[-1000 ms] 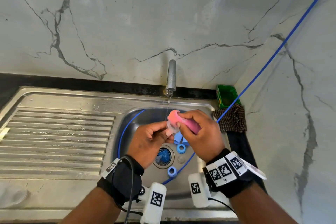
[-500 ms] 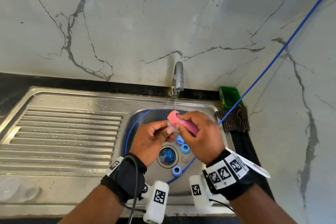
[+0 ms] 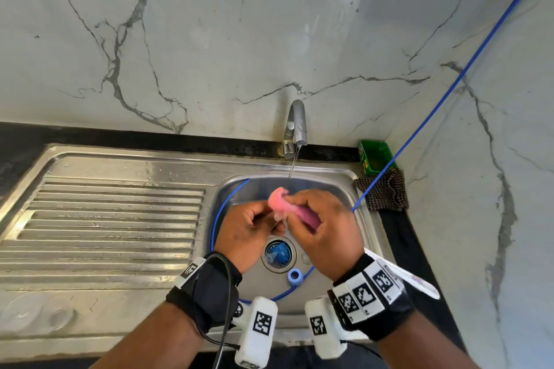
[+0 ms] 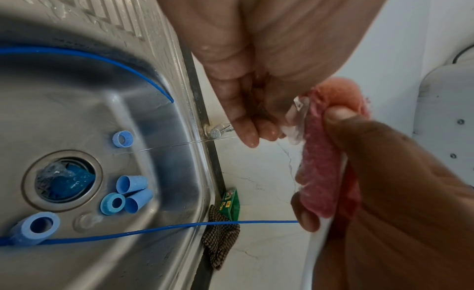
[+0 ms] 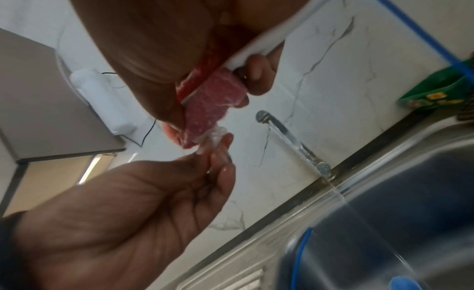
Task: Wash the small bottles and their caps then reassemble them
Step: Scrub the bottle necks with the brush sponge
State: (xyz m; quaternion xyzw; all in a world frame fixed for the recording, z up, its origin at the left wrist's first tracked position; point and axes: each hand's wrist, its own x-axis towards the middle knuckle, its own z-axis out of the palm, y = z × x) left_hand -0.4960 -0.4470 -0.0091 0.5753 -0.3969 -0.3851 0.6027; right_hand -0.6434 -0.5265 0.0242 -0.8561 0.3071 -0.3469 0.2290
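Over the sink basin [image 3: 344, 189], my left hand [image 3: 269, 219] pinches a small clear bottle [image 4: 295, 124] at its fingertips. My right hand [image 3: 299, 207] grips a pink sponge [image 3: 280, 201] and presses it against the bottle [image 5: 218, 140]. In the left wrist view the sponge [image 4: 320, 162] lies along the bottle's side. Several blue caps lie on the basin floor near the drain [image 4: 64, 178]: one cap [image 4: 123, 139] apart, a cluster [image 4: 132, 183], and a larger one [image 4: 38, 226]. The head view shows only one cap [image 3: 295, 275].
The tap [image 3: 296, 126] runs a thin stream into the basin behind the hands. A blue cord [image 3: 434, 111] crosses from the upper right and loops in the basin. A green box [image 3: 374, 156] and a checked cloth [image 3: 383, 192] sit at the right rim. The ribbed drainboard [image 3: 105, 219] lies left.
Both hands keep their hold over the basin while the sponge shifts slightly on the bottle. The view has drifted, and two blue caps are now hidden behind my right hand.
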